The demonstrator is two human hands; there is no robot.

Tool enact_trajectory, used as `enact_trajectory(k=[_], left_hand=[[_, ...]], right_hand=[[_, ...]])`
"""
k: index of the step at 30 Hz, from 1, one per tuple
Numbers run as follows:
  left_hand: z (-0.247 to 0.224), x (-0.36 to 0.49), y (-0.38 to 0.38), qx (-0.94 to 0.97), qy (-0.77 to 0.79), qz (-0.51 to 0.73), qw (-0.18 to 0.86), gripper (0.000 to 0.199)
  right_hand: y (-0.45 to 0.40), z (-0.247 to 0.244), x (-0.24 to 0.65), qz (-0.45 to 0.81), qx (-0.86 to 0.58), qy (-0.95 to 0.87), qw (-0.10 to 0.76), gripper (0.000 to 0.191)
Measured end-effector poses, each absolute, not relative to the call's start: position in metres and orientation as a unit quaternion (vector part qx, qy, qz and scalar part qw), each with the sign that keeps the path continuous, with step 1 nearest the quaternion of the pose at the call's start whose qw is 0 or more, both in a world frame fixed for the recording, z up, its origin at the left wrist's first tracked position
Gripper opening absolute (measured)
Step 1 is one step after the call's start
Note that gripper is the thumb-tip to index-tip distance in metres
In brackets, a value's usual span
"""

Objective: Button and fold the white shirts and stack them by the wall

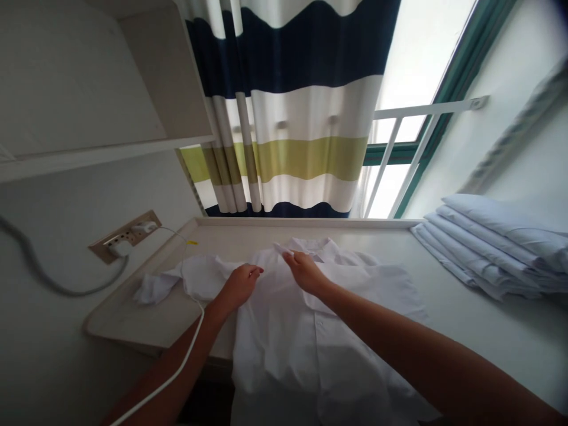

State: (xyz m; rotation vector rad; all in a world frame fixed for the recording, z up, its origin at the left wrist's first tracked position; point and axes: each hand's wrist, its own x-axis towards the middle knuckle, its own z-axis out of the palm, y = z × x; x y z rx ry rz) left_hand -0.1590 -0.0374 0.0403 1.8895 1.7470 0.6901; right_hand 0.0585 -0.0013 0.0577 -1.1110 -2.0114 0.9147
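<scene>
A white button-up shirt (284, 337) lies front side up on the table, collar at the far end, its lower part hanging over the near edge. One sleeve stretches out to the left. My right hand (306, 273) is closed on the shirt near the collar, pinching a raised edge of the cloth between thumb and fingers. Over the shoulder on the left side, my left hand (242, 285) has its fingers curled together on the shirt's cloth; exactly what part it grips is partly hidden. A white cord (195, 337) passes in front of my left forearm.
A stack of folded white shirts (492, 242) sits on the right of the white table (448, 313). Plugs fill a wall socket (128, 234) at the left, with a grey cable (66, 290). A shelf (106, 148) overhangs the upper left. Behind are a striped curtain (306, 118) and a window rail (426, 109).
</scene>
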Motion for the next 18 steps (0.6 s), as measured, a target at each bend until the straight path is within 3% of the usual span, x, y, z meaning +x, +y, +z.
enact_trajectory(k=[3, 6, 8, 13, 18], left_hand=[[0.040, -0.183, -0.030, 0.646, 0.661, 0.259, 0.281, 0.063], [0.036, -0.188, -0.017, 0.614, 0.679, 0.249, 0.315, 0.078], [0.033, -0.185, -0.006, 0.606, 0.689, 0.235, 0.321, 0.076], [0.028, -0.179, 0.011, 0.623, 0.684, 0.214, 0.312, 0.061], [0.015, -0.193, 0.013, 0.689, 0.658, 0.198, 0.228, 0.054]], right_hand=[[-0.015, 0.037, 0.024, 0.337, -0.403, -0.806, 0.273, 0.056], [-0.026, 0.029, 0.017, 0.292, -0.385, -0.857, 0.177, 0.080], [-0.032, 0.032, 0.030, 0.267, -0.375, -0.873, 0.159, 0.082], [-0.047, 0.038, 0.122, 0.186, -0.446, -0.855, 0.186, 0.058], [-0.061, 0.001, 0.244, 0.046, -0.598, -0.790, 0.130, 0.061]])
